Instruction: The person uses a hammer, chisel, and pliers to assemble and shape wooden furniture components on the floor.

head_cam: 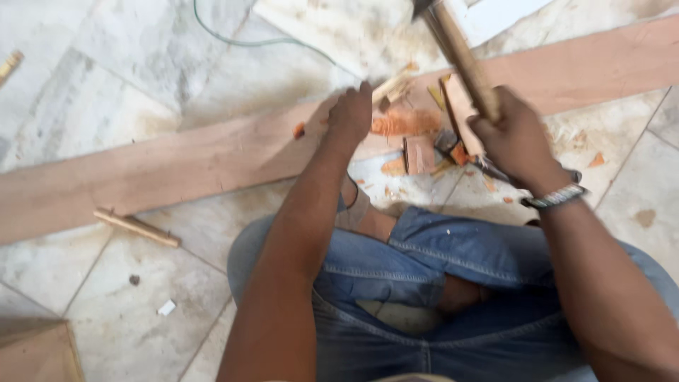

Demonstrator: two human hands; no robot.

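the right hand is wrapped in a tight fist around the wooden handle of a hammer, which slants up and away to the top edge of the view, where only a bit of its dark head shows. a metal watch sits on that wrist. the left hand rests on a long wooden plank that lies across the pale tiled floor from the lower left to the upper right; its fingers are curled down near a small pale piece of wood, but the blur hides whether they pinch anything or just press on the board, so i cannot tell how that hand grips. between the two hands, on and just beside the plank, lies a heap of reddish wood chips and a small squarish block at the plank's near edge. the person sits on the floor in blue jeans, knees spread, with the plank just beyond them. a short wooden stick lies on the tiles near the plank's near edge at the left, well apart from both hands. a thin green cable curves over the floor on the far side of the plank.
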